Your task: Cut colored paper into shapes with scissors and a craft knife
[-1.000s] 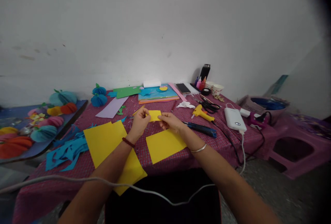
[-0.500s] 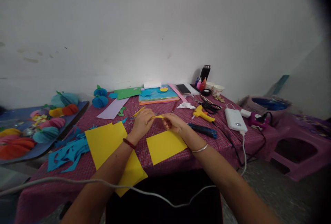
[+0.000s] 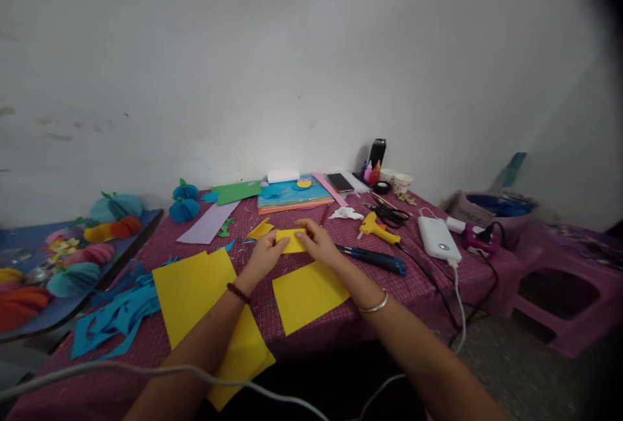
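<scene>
Between my two hands is a small piece of yellow paper [image 3: 291, 240], its flat face turned toward me. My left hand [image 3: 265, 253] pinches its left end, and my right hand [image 3: 318, 243] grips the right end with the thumb on top. Just behind my left hand lies a folded yellow paper piece [image 3: 261, 229]. Below my right hand a yellow paper rectangle [image 3: 309, 294] rests on the table. Larger yellow sheets [image 3: 195, 285] lie under and beside my left forearm.
A blue utility knife [image 3: 374, 259], a yellow glue gun [image 3: 377, 229] and black scissors [image 3: 392, 215] lie at the right, near a white power bank [image 3: 438, 238]. Blue paper scraps [image 3: 121, 311] are at the left. A white cable [image 3: 195, 372] crosses in front of me.
The held yellow paper has turned from edge-on to face-on, and both hands have come to grip its ends. The whole scene sits slightly lower as the view has shifted.
</scene>
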`<state>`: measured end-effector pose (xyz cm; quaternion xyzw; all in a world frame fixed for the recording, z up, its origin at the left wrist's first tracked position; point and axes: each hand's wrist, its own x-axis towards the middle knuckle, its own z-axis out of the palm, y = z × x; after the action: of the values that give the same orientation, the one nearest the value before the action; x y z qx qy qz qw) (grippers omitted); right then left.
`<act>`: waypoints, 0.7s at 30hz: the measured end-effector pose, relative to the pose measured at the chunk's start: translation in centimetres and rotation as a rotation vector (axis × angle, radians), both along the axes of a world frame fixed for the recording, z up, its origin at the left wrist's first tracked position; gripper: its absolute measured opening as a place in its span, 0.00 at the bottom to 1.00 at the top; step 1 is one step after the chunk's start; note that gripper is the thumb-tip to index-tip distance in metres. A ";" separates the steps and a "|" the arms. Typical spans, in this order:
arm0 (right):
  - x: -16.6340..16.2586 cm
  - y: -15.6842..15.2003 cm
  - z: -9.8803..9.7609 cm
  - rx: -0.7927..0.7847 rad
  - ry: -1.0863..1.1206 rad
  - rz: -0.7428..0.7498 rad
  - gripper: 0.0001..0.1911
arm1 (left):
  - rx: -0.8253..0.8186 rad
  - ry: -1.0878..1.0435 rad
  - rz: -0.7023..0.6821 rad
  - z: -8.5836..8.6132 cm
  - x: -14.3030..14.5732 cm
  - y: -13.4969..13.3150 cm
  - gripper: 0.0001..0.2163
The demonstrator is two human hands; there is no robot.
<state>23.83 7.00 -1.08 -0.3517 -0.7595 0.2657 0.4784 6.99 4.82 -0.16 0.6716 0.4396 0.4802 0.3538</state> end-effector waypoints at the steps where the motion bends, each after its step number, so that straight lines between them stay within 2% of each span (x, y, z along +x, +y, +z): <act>1: 0.1 -0.1 0.1 0.028 -0.047 -0.009 0.12 | 0.003 0.012 0.011 0.0 0.0 0.0 0.10; 4: 0.2 -0.3 0.4 0.090 -0.190 -0.029 0.08 | 0.013 0.051 0.039 -0.1 0.0 0.0 0.09; 11: -0.1 -0.7 0.5 0.119 -0.433 -0.107 0.10 | 0.000 0.052 0.106 -0.2 -0.2 0.0 0.11; 17: -0.2 -0.7 0.3 0.093 -0.527 -0.148 0.10 | -0.100 -0.026 0.076 -0.5 0.0 -0.2 0.15; 21: -0.3 -0.6 -0.1 0.057 -0.533 -0.155 0.08 | -0.112 -0.048 0.039 -0.5 -0.2 0.0 0.18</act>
<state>23.54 6.36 -1.19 -0.4529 -0.8365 0.1049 0.2901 6.75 4.80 -0.67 0.6305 0.4700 0.4776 0.3918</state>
